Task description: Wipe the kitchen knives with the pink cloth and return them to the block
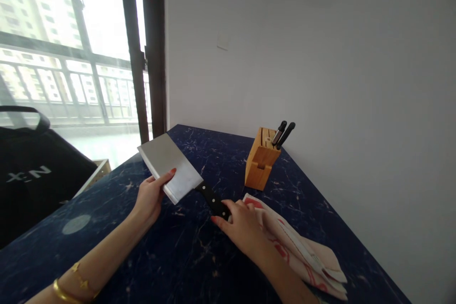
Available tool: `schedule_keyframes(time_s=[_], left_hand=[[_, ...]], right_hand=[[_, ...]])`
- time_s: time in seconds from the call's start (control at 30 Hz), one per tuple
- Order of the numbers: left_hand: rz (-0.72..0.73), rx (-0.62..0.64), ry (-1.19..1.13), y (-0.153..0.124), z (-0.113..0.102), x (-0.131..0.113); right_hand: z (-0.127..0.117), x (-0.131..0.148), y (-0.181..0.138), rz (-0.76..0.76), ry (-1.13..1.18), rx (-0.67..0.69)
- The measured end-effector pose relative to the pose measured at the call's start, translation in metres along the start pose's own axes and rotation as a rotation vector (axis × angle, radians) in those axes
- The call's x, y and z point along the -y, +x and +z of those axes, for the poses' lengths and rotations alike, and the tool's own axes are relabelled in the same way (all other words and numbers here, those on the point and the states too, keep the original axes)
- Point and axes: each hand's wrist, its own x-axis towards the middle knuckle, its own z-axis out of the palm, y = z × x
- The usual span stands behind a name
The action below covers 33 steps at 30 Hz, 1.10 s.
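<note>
A cleaver with a broad steel blade and a black riveted handle is held at a slant above the dark blue table. My left hand pinches the lower edge of the blade, its thumb flat on the near face; the fingers behind are hidden. Around the end of the handle closes my right hand, thumb and forefinger on it. Under and beside that hand lies a folded white and red cloth. The wooden knife block stands behind, with two black-handled tools in its slots.
The marbled blue table runs back to a white wall. A pale round spot shows on its left side. At far left are a black bag with white letters and a dark-framed window.
</note>
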Motion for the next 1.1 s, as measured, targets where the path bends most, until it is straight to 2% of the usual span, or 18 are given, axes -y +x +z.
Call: schedule_keyframes(time_s=[0.1,0.17,0.3,0.43,0.57,0.63,0.73,0.8,0.87,0.97,1.0,1.1], left_hand=[[-0.054,0.013,-0.047,0.000,-0.001,-0.001],[-0.107,0.041,-0.108,-0.001,0.000,-0.003],[-0.231,0.138,-0.241,-0.009,0.006,-0.008],[-0.308,0.256,-0.310,-0.021,0.012,-0.009],[-0.395,0.337,-0.411,-0.033,0.015,-0.001],[-0.445,0.408,-0.462,-0.038,0.016,0.002],[-0.517,0.614,-0.460,-0.045,0.018,0.001],[-0.538,0.700,-0.375,-0.048,0.019,0.001],[-0.527,0.702,-0.238,-0.048,0.020,0.005],[-0.443,0.666,0.035,-0.045,0.017,0.017],[-0.386,0.672,0.154,-0.043,0.016,0.021],[-0.152,0.766,0.644,-0.042,0.013,0.030]], right_hand=[[-0.001,0.004,0.001,0.021,0.008,-0.131],[-0.004,0.007,0.003,0.012,0.119,-0.208],[-0.011,0.014,0.006,-0.007,0.648,-0.230],[-0.015,0.029,0.001,0.070,1.222,-0.199],[-0.021,0.046,-0.006,0.047,1.430,-0.291],[-0.029,0.050,-0.008,0.033,1.427,-0.375],[-0.057,0.050,-0.009,-0.001,1.321,-0.516],[-0.087,0.045,-0.006,-0.050,1.130,-0.622],[-0.121,0.038,-0.001,-0.096,0.893,-0.787],[-0.166,0.029,0.008,-0.228,0.537,-1.084],[-0.177,0.028,0.011,-0.281,0.438,-1.142],[-0.202,0.027,0.018,-0.373,0.281,-1.204]])
